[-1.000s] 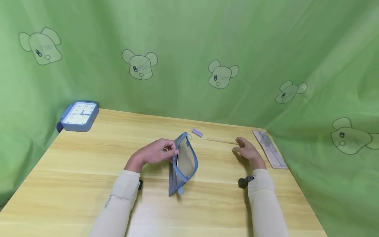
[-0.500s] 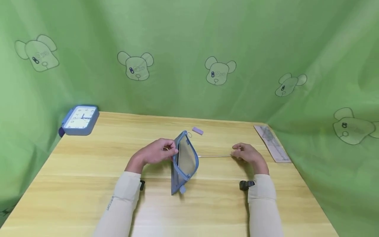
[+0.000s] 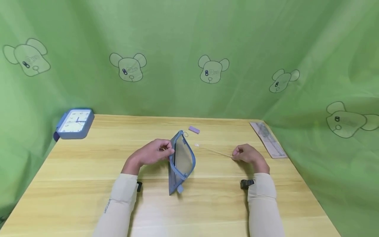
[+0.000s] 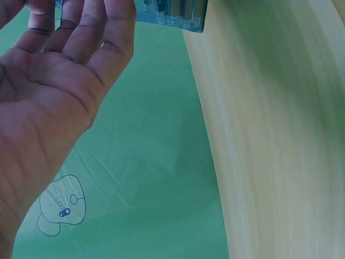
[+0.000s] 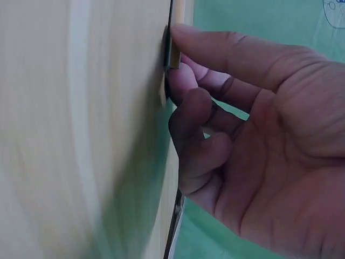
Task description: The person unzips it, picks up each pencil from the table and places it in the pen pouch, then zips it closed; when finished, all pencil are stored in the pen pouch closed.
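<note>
My left hand (image 3: 154, 152) pinches the near-left edge of a blue mesh zip pencil pouch (image 3: 185, 158), which stands on its side with its mouth gaping to the right. In the left wrist view my left palm (image 4: 48, 97) faces the camera, and several pens show through the lower end of the pouch (image 4: 188, 13). Thumb and fingers of my right hand (image 3: 247, 154) pinch one end of a thin yellowish pencil (image 3: 217, 152). Its white-banded end points left toward the pouch mouth. The right wrist view shows the thumb on the pencil (image 5: 176, 54), low over the table.
A purple eraser (image 3: 194, 130) lies behind the pouch. At the table's right edge is a flat pinkish packet (image 3: 268, 141), and a blue clock (image 3: 75, 123) stands at the back left. Green curtain (image 3: 177, 95) borders the wooden table (image 3: 213, 204).
My right hand has taken hold of the pencil's right end and drawn it nearer, and the pencil's angle has shifted. My left hand keeps its grip on the pouch. The view has turned slightly.
</note>
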The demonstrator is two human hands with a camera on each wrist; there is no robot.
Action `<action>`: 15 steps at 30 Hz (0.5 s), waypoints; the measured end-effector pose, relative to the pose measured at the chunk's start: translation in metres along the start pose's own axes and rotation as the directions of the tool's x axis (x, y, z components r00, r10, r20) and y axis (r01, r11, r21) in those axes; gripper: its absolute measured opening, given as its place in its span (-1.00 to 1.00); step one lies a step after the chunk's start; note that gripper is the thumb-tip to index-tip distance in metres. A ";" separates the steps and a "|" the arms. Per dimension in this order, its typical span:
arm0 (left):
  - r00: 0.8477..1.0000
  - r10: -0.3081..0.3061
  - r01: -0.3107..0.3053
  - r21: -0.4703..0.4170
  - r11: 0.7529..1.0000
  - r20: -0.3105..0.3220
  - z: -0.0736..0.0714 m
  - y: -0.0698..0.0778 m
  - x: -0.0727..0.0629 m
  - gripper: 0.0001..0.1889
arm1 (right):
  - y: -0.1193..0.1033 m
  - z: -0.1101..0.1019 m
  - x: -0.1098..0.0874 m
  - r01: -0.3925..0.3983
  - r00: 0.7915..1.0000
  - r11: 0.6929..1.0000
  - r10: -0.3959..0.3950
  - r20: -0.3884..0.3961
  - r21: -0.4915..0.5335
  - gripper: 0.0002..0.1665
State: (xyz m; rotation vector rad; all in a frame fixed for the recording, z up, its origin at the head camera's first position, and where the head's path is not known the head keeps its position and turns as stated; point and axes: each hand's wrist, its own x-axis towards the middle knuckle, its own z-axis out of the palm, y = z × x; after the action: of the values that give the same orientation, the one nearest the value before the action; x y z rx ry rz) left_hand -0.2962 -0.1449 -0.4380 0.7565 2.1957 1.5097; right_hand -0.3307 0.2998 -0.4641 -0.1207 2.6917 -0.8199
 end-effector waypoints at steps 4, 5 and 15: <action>1.000 -0.006 0.006 0.001 1.000 -0.004 0.000 0.001 0.000 -0.78 | 0.008 -0.005 -0.002 -0.007 1.000 0.998 0.006 0.014 0.055 -0.78; 1.000 -0.006 0.006 0.005 1.000 -0.004 0.000 0.001 0.000 -0.78 | 0.010 -0.006 -0.002 -0.012 1.000 0.997 0.011 0.006 0.079 -0.77; 1.000 -0.003 0.003 0.000 1.000 -0.001 0.000 0.000 0.001 -0.79 | -0.005 0.008 0.009 -0.039 0.993 0.999 0.039 -0.110 0.005 -0.64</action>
State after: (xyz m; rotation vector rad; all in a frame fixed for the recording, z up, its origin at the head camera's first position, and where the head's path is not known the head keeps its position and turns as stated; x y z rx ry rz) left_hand -0.2963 -0.1441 -0.4377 0.7521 2.1967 1.5088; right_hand -0.3368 0.2898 -0.4705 -0.0226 2.7866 -0.8413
